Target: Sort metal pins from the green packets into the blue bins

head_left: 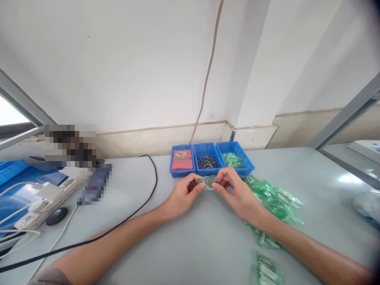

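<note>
My left hand and my right hand meet over the grey table, both pinching one small green transparent bag between thumb and fingers. The bag is held just in front of three blue bins: the left bin holds red items, the middle bin holds small dark metal screws, the right bin holds green bags. A heap of filled green bags lies to the right, partly under my right forearm. One more green bag lies near the front edge.
A black cable runs across the table under my left forearm. A white power strip with plugs and a black round object sit at the left, by a blue tray. Metal frame bars stand at both sides.
</note>
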Demonstrator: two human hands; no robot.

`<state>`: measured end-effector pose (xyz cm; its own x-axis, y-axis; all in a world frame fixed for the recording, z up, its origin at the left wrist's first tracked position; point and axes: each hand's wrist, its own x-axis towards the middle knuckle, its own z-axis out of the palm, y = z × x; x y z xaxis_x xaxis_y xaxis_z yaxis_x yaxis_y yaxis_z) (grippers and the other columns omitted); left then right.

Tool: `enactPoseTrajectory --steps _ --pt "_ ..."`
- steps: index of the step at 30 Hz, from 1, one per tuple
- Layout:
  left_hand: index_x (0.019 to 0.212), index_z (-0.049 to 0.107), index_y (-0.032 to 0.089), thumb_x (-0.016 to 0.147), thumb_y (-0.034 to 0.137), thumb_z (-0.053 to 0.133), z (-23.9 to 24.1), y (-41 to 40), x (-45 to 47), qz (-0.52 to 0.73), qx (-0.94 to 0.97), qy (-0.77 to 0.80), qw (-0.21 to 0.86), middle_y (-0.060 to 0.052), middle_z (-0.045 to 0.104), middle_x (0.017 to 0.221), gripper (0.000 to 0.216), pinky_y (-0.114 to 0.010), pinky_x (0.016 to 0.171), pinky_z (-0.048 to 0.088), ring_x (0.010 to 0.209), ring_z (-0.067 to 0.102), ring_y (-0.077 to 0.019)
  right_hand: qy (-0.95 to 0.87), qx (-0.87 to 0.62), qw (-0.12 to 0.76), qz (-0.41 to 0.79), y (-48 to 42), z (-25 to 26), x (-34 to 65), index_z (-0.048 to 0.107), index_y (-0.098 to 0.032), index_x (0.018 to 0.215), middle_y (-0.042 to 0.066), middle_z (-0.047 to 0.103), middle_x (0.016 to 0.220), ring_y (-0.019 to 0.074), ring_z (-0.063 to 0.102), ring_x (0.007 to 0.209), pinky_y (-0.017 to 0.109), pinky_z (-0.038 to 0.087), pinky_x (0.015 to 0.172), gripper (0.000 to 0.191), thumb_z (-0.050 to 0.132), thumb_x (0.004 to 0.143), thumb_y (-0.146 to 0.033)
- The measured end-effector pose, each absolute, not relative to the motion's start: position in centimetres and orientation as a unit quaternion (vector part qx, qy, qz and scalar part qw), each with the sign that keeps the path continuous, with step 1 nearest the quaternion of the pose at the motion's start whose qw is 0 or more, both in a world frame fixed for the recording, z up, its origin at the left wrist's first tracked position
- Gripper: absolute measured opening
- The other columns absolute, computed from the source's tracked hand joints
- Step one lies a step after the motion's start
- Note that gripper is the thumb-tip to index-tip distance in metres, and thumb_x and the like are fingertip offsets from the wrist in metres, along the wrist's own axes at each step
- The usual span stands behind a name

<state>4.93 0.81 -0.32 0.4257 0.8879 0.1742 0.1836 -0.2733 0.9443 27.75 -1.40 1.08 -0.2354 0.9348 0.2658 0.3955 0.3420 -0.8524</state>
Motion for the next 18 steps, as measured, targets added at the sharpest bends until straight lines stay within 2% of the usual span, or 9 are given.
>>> enactPoseTrajectory --steps 4,7,9,12,14,16,18 --pt "0.131 0.053 0.022 0.109 0.047 0.053 -0.4 0.9 4.9 0.404 0.682 0.367 0.487 0.000 0.056 0.085 0.033 -0.027 0.070 0.044 0.077 0.055 -0.0163 -0.733 -0.460 0.391 0.314 -1.4 1.7 27.8 0.060 -0.028 0.108 0.004 0.069 0.104 0.0227 0.065 0.093 0.035 0.053 0.082 0.015 0.049 0.110 -0.037" --pt "0.128 0.055 0.022 0.112 0.044 0.046 -0.7 1.0 4.9 0.416 0.678 0.359 0.488 0.000 0.054 0.086 0.029 -0.027 0.069 0.045 0.077 0.054 -0.0166 -0.741 -0.449 0.391 0.310 -1.5 2.0 27.8 0.065 -0.028 0.115 0.005 0.072 0.115 0.0241 0.067 0.103 0.037 0.053 0.091 0.022 0.044 0.110 -0.029" --pt "0.130 0.055 0.023 0.109 0.042 0.053 -0.8 1.1 4.9 0.417 0.675 0.359 0.492 -0.003 0.058 0.095 0.029 -0.027 0.073 0.047 0.081 0.055 -0.0167 -0.741 -0.447 0.393 0.309 -1.5 2.1 27.7 0.065 -0.028 0.118 0.005 0.072 0.115 0.0238 0.066 0.099 0.038 0.053 0.091 0.022 0.046 0.107 -0.025" --pt "0.133 0.056 0.024 0.102 0.042 0.066 -0.7 1.0 4.9 0.412 0.680 0.362 0.487 -0.005 0.060 0.109 0.037 -0.028 0.082 0.049 0.090 0.057 -0.0175 -0.737 -0.453 0.391 0.315 -1.4 2.1 27.7 0.065 -0.028 0.120 0.004 0.072 0.109 0.0223 0.064 0.088 0.036 0.053 0.082 0.019 0.055 0.105 -0.028" --pt "0.123 0.060 0.022 0.102 0.044 0.068 -0.6 0.9 4.9 0.402 0.688 0.365 0.481 -0.004 0.061 0.104 0.032 -0.027 0.080 0.047 0.089 0.055 -0.0170 -0.735 -0.462 0.385 0.314 -1.4 2.1 27.7 0.066 -0.028 0.112 0.003 0.070 0.101 0.0218 0.062 0.085 0.035 0.051 0.077 0.014 0.056 0.107 -0.035" --pt "0.102 0.061 0.019 0.105 0.048 0.062 -0.4 0.9 4.9 0.388 0.702 0.369 0.470 0.000 0.057 0.090 0.029 -0.026 0.073 0.042 0.080 0.050 -0.0153 -0.739 -0.467 0.379 0.304 -1.4 2.1 27.8 0.063 -0.026 0.094 0.001 0.065 0.089 0.0213 0.059 0.081 0.034 0.048 0.074 0.024 0.053 0.109 -0.040" --pt "0.088 0.057 0.018 0.109 0.049 0.055 -0.2 1.0 4.8 0.377 0.716 0.369 0.457 0.001 0.051 0.081 0.038 -0.026 0.070 0.038 0.076 0.046 -0.0143 -0.744 -0.465 0.380 0.294 -1.5 2.2 27.8 0.059 -0.025 0.086 0.001 0.061 0.084 0.0211 0.057 0.080 0.034 0.046 0.074 0.031 0.050 0.111 -0.042"
